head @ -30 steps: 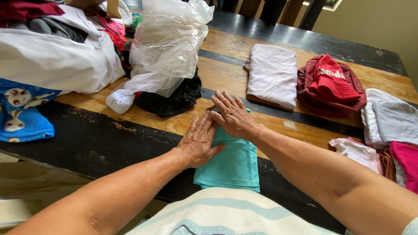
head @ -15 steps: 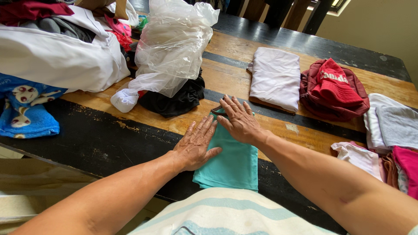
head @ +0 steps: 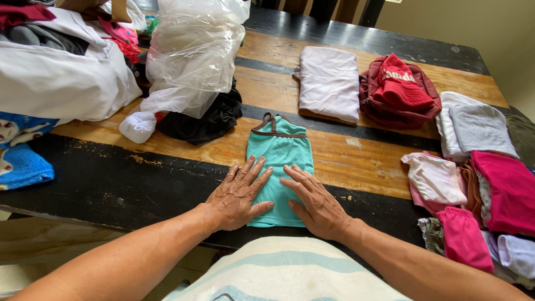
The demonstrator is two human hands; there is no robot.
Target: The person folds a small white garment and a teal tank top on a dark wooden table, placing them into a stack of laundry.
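Both hands lay flat on a teal top [head: 280, 153] at the lower centre of the frame, near the front edge of the dark wooden table [head: 111, 178]. Left hand [head: 237, 195] pressed the garment's lower left, fingers spread wide and holding nothing; right hand [head: 315, 200] pressed the lower right, fingers likewise splayed and empty. The top's brown-trimmed neckline pointed to the upper centre (garment already narrowed lengthwise, as far as visible).

Judgement on technique: smoothing works best with palms flat and even pressure outward from the midline, so creases leave at the edges rather than bunch under the wrists; the near hem should stay square with the table edge.

Surroundings: clear plastic bag [head: 195, 50] over a black garment [head: 206, 120] at upper left; folded white cloth [head: 329, 81] and red clothes [head: 398, 89] at upper centre-right; pink and white folded pieces [head: 473, 189] at right.
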